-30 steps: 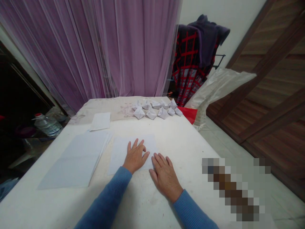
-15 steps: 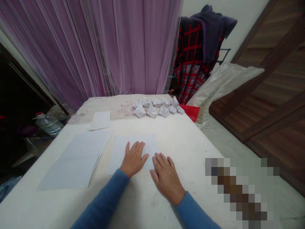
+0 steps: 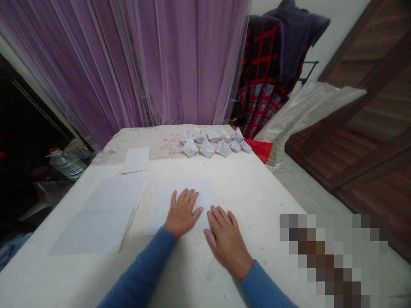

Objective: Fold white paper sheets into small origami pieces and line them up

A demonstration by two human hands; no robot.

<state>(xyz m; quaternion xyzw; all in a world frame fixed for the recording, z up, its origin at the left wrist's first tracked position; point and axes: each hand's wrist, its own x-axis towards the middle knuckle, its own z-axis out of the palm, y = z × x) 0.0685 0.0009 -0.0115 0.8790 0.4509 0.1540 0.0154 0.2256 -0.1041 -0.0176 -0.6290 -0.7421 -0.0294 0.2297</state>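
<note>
A sheet of white paper (image 3: 160, 205) lies flat on the table in front of me. My left hand (image 3: 183, 212) rests palm down on it, fingers spread and stretched forward. At the sheet's lower right edge lies my right hand (image 3: 228, 239), also palm down, its fingertips touching the paper's corner area and its fingers extended. Neither hand grips anything. To the left is a stack of larger white sheets (image 3: 99, 214). Several folded white paper boats (image 3: 207, 148) stand in two rows at the table's far end.
The white table (image 3: 257, 192) has a floral cloth (image 3: 141, 137) at its far end, with a smaller folded paper (image 3: 136, 160) partly on it. Past the far right corner are a red item (image 3: 260, 149) and a plastic sheet (image 3: 308, 102). A bottle (image 3: 68, 164) stands left, off the table.
The camera view has shifted slightly. My hands hold nearly the same flat pose on and beside the paper; nothing was picked up or let go.
</note>
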